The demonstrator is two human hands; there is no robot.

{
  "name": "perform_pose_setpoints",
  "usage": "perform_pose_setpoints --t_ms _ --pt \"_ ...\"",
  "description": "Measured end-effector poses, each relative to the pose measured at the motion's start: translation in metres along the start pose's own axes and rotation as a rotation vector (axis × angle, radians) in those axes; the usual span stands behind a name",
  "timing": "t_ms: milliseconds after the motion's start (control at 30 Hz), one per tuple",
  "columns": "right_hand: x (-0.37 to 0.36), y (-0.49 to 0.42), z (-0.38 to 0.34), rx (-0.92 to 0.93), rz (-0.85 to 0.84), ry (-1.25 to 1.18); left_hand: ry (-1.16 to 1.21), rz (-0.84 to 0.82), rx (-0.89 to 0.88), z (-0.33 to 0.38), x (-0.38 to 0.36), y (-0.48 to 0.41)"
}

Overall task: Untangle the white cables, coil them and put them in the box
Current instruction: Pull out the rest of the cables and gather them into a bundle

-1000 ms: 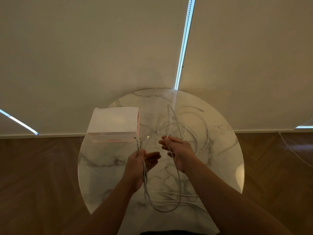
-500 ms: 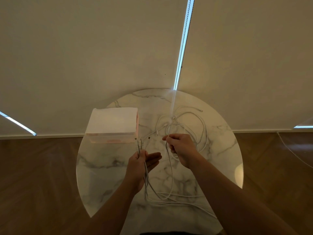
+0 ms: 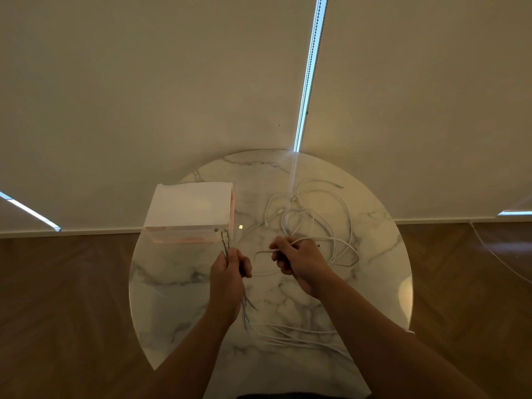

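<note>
White cables (image 3: 299, 210) occupy both hands. The left hand (image 3: 227, 272) clamps a bundle running lengthwise away from the person, plugs pointing at the box (image 3: 190, 208). The right hand (image 3: 299, 260) pinches one loop. Beyond, the tangle sprawls on the table (image 3: 178, 283). Untangling seems barely begun, with nothing coiled or visibly boxed.

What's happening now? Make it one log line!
left hand: grips cable ends | right hand: grips cable strand | tangle: on table | box: left of tangle

Left hand (image 3: 227, 272) grips several white cable ends near the pale translucent box (image 3: 188, 214) at the round marble tabletop's (image 3: 172, 283) left edge; right hand (image 3: 299, 260) pinches one loop of the tangled white cables (image 3: 313, 220).
</note>
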State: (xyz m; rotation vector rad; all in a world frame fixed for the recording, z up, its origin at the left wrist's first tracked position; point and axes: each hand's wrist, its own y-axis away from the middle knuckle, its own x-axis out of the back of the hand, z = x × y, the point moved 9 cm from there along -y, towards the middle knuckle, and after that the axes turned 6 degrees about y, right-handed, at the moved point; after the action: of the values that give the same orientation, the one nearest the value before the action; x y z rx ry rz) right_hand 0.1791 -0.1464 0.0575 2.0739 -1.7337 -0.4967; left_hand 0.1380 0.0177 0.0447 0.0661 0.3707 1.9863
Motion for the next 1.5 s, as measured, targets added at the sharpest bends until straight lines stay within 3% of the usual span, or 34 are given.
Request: perform_pose_setpoints --t_ms 133,300,400,467,633,700,767,867,1000,1200,1367,1500 --pt "0.007 0.000 0.007 -0.023 0.020 0.045 0.060 0.012 -0.004 -0.008 0.002 -0.005" --pt "-0.003 0.005 0.007 -0.027 -0.040 0.050 -0.179 -0.117 -0.007 -0.011 -0.017 0.003" --pt "0.007 0.002 0.006 -0.044 0.016 -0.007 -0.136 -0.175 0.063 -0.019 -0.022 0.006" --pt "0.025 -0.004 0.010 -0.097 0.103 -0.171 -0.061 -0.183 0.101 -0.023 -0.019 0.006" --pt "0.084 -0.015 0.018 -0.269 0.258 -0.841 0.069 -0.068 0.130 -0.031 0.015 -0.006" --pt "0.114 -0.016 0.017 -0.265 0.343 -0.912 0.163 -0.002 0.138 -0.031 0.033 -0.011" --pt "0.141 -0.012 0.019 -0.260 0.447 -0.817 0.227 0.047 0.142 -0.030 0.047 -0.015" --pt "0.168 -0.001 0.026 -0.264 0.581 -0.435 0.260 0.073 0.140 -0.030 0.054 -0.018" --pt "0.160 0.002 0.024 -0.204 0.491 -0.058 0.251 0.055 0.127 -0.028 0.049 -0.018" --pt "0.146 0.001 0.017 -0.081 0.379 0.109 0.237 0.050 0.107 -0.023 0.051 -0.018" --pt "0.160 0.005 0.059 -0.242 0.400 0.168 0.113 0.052 0.051 -0.022 0.051 -0.016" --pt "0.191 0.018 0.096 -0.327 0.559 0.033 0.151 0.104 0.042 -0.023 0.056 -0.018"
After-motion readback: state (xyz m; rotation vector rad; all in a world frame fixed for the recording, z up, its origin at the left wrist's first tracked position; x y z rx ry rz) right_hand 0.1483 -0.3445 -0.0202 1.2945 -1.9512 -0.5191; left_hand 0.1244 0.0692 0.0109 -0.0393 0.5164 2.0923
